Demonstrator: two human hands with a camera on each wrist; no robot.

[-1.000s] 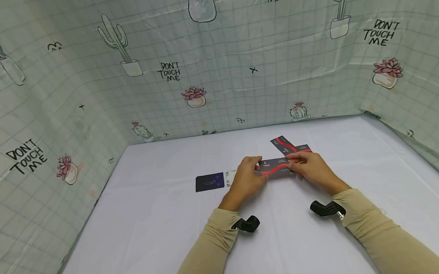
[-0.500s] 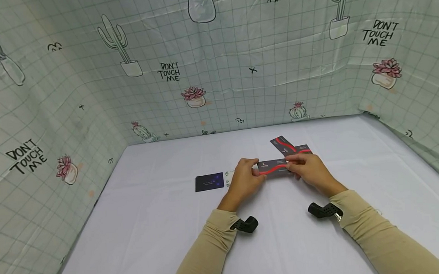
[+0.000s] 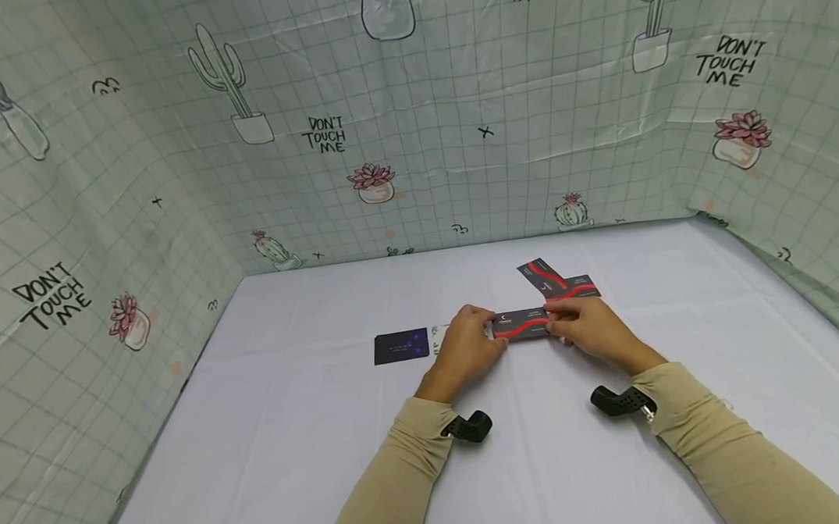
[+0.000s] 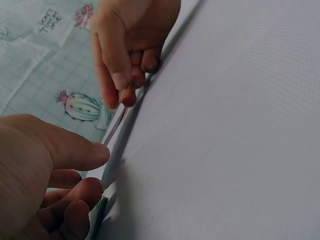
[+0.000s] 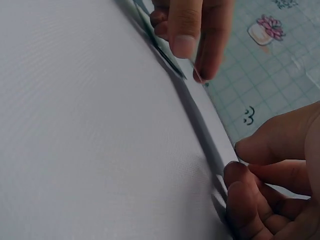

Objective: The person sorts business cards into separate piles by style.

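Observation:
Both hands hold one dark card with a red wave [image 3: 523, 325] just above the white table [image 3: 315, 454]. My left hand [image 3: 469, 344] pinches its left end, thumb over fingers [image 4: 75, 155]. My right hand [image 3: 586, 327] pinches its right end [image 5: 240, 165]. In both wrist views the card shows edge-on as a thin strip [image 4: 114, 127] between the two hands. Two more dark cards with red waves [image 3: 557, 281] lie crossed on the table just beyond the right hand.
A dark blue card [image 3: 400, 346] lies left of my left hand, with a pale card [image 3: 440, 339] partly hidden beside it. Cactus-print cloth walls [image 3: 414, 137] close the table at the back and both sides. Black wrist mounts [image 3: 469, 427] sit under each sleeve.
The held card has shifted slightly down toward the table, and both hands have closed in a little on it. The cards on the table have not moved.

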